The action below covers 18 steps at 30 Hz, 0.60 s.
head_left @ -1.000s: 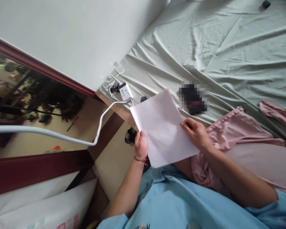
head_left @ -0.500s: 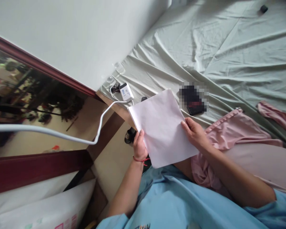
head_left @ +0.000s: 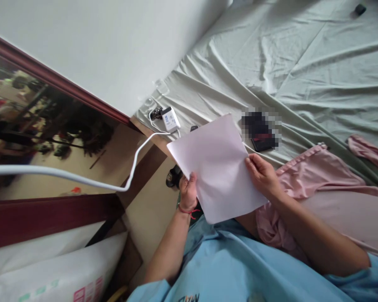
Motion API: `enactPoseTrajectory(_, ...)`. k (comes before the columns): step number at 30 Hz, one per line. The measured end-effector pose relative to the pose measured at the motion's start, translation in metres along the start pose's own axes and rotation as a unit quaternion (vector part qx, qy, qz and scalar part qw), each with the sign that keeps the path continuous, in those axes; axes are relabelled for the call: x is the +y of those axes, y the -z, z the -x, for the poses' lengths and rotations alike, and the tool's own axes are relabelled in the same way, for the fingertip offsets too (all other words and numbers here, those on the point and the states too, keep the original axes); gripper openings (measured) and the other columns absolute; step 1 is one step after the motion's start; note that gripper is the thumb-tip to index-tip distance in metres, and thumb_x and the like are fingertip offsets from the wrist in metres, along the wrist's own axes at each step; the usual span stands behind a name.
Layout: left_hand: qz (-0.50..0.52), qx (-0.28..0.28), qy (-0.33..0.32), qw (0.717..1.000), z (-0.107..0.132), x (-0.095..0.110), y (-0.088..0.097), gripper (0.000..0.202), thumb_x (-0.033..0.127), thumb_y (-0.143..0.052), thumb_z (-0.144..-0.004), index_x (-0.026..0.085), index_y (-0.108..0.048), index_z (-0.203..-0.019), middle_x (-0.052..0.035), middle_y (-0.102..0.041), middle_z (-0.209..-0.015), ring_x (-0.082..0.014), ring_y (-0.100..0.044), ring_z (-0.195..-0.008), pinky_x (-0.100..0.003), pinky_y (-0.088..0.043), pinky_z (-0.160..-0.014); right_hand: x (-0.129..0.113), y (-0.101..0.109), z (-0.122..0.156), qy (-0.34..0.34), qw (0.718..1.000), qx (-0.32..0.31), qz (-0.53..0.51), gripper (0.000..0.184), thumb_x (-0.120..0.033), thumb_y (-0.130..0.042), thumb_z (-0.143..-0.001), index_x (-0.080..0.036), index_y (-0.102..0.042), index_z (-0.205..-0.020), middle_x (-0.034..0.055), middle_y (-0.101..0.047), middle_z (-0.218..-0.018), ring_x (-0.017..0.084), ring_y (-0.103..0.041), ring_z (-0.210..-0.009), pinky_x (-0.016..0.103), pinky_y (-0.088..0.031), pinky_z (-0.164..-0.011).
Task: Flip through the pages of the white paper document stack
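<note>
A blank white sheet of paper (head_left: 220,172), slightly bowed, is held tilted above my lap. My left hand (head_left: 188,193), with a red string at its wrist, pinches the left edge, thumb on top. On the opposite edge, my right hand (head_left: 263,174) grips with the thumb over the paper; the fingers beneath are partly hidden. Whether more sheets lie under the top one cannot be seen clearly. Beyond the right hand, a dark phone-like object (head_left: 263,142), partly pixelated, lies on the bed sheet.
A white power adapter (head_left: 170,120) with a white cable (head_left: 135,161) sits at the bed's corner. Pink cloth (head_left: 315,172) lies by my right arm on the pale green bed sheet (head_left: 302,75). White sacks (head_left: 59,264) stand at lower left. A small black object (head_left: 360,9) is far right.
The paper has bowed more, with a crease-like fold of shadow near its middle. Both hands keep their grip. The whole view has shifted slightly, so the bed's things appear farther right.
</note>
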<state>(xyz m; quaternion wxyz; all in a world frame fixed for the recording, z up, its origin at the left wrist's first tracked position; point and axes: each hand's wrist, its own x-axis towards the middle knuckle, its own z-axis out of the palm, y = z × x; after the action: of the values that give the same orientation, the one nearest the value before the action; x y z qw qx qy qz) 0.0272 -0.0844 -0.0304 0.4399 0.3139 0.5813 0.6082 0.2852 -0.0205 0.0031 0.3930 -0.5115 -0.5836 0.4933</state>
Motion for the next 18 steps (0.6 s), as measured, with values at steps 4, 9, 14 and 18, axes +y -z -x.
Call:
enactPoseTrajectory(4,0.027,0.030,0.021,0.999,0.0030,-0.0009,-0.0021,0.051,0.059,-0.074,-0.083,0.022,-0.072,-0.119,-0.0105,-0.070,-0.129,-0.0311,-0.065,-0.123,-0.044,-0.055,-0.106,0.0015,0.0003,0.0001,0.000,1.000,-0.008,-0.019,0.034,-0.053,-0.048,-0.099,-0.023,-0.052,-0.083,-0.0009,-0.048,-0.072,0.015,-0.043,-0.066,0.027,-0.034,-0.059)
enactPoseTrajectory(9,0.036,0.049,0.046,0.997,0.0055,0.0013,-0.0061,0.059,0.061,-0.077,-0.080,0.020,-0.071,-0.121,-0.0123,-0.068,-0.133,-0.0324,-0.062,-0.127,-0.045,-0.052,-0.109,-0.0022,0.0002,0.0006,-0.018,0.998,-0.009,-0.054,0.036,-0.056,-0.048,-0.099,-0.023,-0.055,-0.086,-0.0011,-0.048,-0.073,0.014,-0.042,-0.064,0.027,-0.034,-0.058)
enactPoseTrajectory(14,-0.021,0.063,0.050,0.997,0.0037,0.0022,-0.0057,0.063,0.067,-0.073,-0.080,0.015,-0.072,-0.115,-0.0142,-0.071,-0.124,-0.0318,-0.065,-0.120,-0.043,-0.054,-0.102,0.0034,0.0005,-0.0020,-0.026,1.000,-0.005,-0.002,0.038,-0.055,-0.046,-0.098,-0.022,-0.054,-0.081,-0.0012,-0.046,-0.069,0.015,-0.042,-0.064,0.027,-0.033,-0.058)
enactPoseTrajectory(18,-0.039,0.045,0.046,0.997,0.0038,0.0045,-0.0078,0.050,0.059,-0.071,-0.086,0.017,-0.070,-0.114,-0.0102,-0.072,-0.119,-0.0258,-0.067,-0.112,-0.038,-0.054,-0.098,0.0059,0.0003,-0.0033,-0.034,0.999,0.013,0.022,0.037,-0.053,-0.046,-0.098,-0.022,-0.052,-0.078,-0.0017,-0.043,-0.067,0.015,-0.040,-0.063,0.027,-0.031,-0.058)
